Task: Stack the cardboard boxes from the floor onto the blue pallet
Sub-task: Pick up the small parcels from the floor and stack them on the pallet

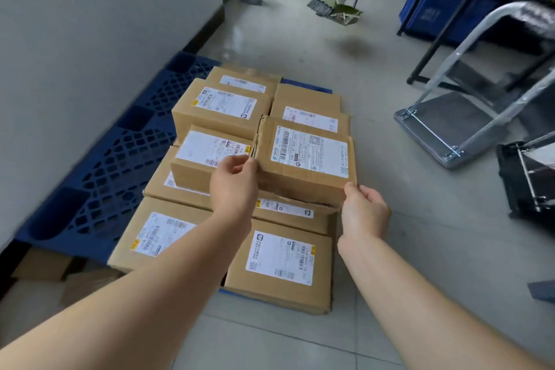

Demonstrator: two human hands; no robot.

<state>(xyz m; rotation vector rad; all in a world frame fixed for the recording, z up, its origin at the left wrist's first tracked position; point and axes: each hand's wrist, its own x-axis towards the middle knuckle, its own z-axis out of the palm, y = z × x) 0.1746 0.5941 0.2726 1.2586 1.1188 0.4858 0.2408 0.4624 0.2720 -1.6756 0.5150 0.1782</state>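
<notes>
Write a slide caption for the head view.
Left hand and right hand hold a cardboard box over the loaded blue pallet.

One wide-angle camera sat on my head, facing forward and down. It was close above the cardboard box (pixel 303 156) between my left hand (pixel 234 183) and right hand (pixel 365 210), over the blue pallet (pixel 114 165).

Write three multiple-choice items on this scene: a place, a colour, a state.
1. The pallet is: A red; B blue; C green.
2. The metal trolley stands: A on the pallet; B on the floor right of the pallet; C against the left wall.
3. The torn top box is: A lying untouched; B held by one hand; C gripped by both hands.
B, its lattice shows blue; B, it sits on tiles at the right; C, left hand and right hand hold its near corners.
</notes>
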